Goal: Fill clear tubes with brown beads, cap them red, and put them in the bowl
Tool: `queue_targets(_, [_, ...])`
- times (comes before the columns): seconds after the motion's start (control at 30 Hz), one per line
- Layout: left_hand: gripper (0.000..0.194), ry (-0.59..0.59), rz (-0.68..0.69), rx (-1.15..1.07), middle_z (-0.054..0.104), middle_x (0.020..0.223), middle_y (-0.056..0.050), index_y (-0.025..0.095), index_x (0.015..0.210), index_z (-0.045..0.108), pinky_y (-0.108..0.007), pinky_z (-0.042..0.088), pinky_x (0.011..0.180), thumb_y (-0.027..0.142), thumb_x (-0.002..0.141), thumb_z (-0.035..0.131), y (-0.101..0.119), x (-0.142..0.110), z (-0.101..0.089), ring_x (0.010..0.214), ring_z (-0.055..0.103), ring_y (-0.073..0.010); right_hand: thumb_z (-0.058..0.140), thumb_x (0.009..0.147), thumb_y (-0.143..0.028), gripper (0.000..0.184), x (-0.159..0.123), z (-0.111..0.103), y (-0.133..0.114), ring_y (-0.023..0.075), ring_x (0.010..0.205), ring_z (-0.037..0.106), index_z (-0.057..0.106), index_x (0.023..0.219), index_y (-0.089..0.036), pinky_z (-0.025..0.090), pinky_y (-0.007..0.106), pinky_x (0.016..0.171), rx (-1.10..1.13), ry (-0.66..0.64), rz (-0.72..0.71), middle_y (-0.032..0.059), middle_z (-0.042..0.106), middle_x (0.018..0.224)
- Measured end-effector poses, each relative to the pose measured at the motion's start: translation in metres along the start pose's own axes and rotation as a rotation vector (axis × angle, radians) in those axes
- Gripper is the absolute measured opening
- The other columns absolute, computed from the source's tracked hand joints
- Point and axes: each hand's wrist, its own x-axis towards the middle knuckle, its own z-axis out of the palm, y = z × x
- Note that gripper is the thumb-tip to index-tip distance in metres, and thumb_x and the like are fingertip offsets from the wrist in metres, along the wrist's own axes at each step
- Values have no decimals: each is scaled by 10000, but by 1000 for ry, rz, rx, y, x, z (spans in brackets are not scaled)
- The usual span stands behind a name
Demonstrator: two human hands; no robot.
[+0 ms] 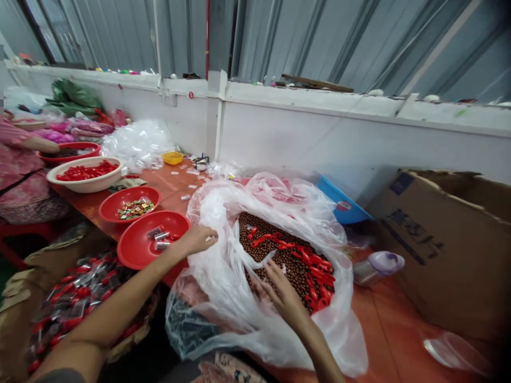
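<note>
A large clear plastic bag [223,276] lies open on the table, full of small brown balls [259,250]. Red plastic pieces [319,271], shaped like small scoops or handles, rest on the balls, mostly at the right. My left hand [199,239] is at the bag's left side, fingers curled together; a small whitish bit shows at the fingertips, but I cannot make out what it is. Over the balls, my right hand [281,290] has its fingers stretched apart, close to a translucent fold of the bag. Beneath my left forearm, a red bowl [136,239] holds small clear-and-red packs.
Another red bowl [104,210] holds small colourful squares; a cream basin [83,183] holds red pieces. A box of packed red items [75,292] stands low at left. A cardboard box [439,255], a lidded cup [379,267] and a blue basin [339,199] are at right. A co-worker sits far left.
</note>
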Motion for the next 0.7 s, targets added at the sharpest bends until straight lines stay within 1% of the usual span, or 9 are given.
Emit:
queue_targets(0.1, [341, 149, 45, 118, 737, 1067, -80, 220, 1119, 728, -354, 479, 947, 331, 931, 467, -16, 55, -40, 1008, 667, -231, 452, 982, -451, 537, 71, -25, 14, 260, 1477, 333, 418, 1495, -297, 334, 489, 1188, 24, 54, -50, 81, 335, 1607])
queue_targets(0.2, [382, 164, 72, 158, 697, 1161, -114, 186, 1201, 688, -383, 462, 992, 334, 944, 448, -41, 136, -55, 1109, 628, -249, 429, 976, -510, 537, 169, -38, 33, 259, 1460, 368, 453, 1474, -309, 316, 494, 1200, 73, 81, -111, 62, 387, 1581])
queue_targets(0.3, [436, 140, 33, 125, 615, 1325, -149, 149, 1298, 617, -415, 407, 1072, 354, 967, 421, -72, 220, -45, 1252, 544, -262, 415, 957, -579, 556, 282, -35, 59, 271, 1440, 400, 542, 1411, -284, 299, 511, 1203, 148, 80, -132, 73, 466, 1530])
queue_targets(0.37, [443, 62, -54, 68, 577, 1380, -151, 150, 1314, 599, -431, 373, 1099, 354, 978, 397, -92, 261, -28, 1300, 501, -264, 414, 932, -632, 607, 347, -24, 78, 285, 1410, 442, 581, 1373, -251, 294, 521, 1200, 221, 81, -91, 99, 523, 1482])
queue_targets(0.4, [426, -1, -101, 33, 597, 1358, -145, 155, 1282, 622, -426, 386, 1085, 351, 973, 403, -101, 275, -18, 1279, 520, -262, 401, 923, -655, 635, 374, -15, 87, 291, 1390, 465, 592, 1360, -237, 296, 527, 1194, 261, 88, -57, 111, 548, 1456])
queue_targets(0.47, [364, -137, -170, -37, 684, 1223, -116, 175, 1154, 694, -379, 454, 1001, 368, 939, 473, -116, 291, 1, 1146, 611, -248, 384, 905, -687, 680, 413, 6, 102, 302, 1361, 493, 593, 1354, -221, 309, 541, 1179, 335, 100, 19, 128, 577, 1422])
queue_targets(0.57, [316, -238, -193, -122, 754, 1030, -56, 214, 989, 746, -292, 516, 851, 452, 871, 575, -140, 304, 15, 948, 686, -215, 443, 874, -687, 701, 444, 37, 117, 311, 1348, 500, 554, 1388, -223, 348, 544, 1147, 418, 75, 105, 137, 573, 1419])
queue_targets(0.63, [354, -218, -221, -174, 756, 1043, -42, 225, 1002, 744, -286, 518, 854, 492, 881, 545, -164, 318, 9, 966, 687, -217, 530, 839, -666, 736, 460, 51, 124, 317, 1321, 521, 499, 1434, -234, 401, 538, 1105, 470, 47, 146, 142, 541, 1447])
queue_targets(0.7, [416, -140, -267, -202, 725, 1160, -63, 207, 1108, 713, -324, 500, 931, 492, 909, 484, -197, 338, -6, 1074, 658, -241, 601, 798, -651, 815, 482, 59, 130, 322, 1277, 556, 431, 1481, -240, 452, 522, 1056, 527, 46, 199, 152, 481, 1495])
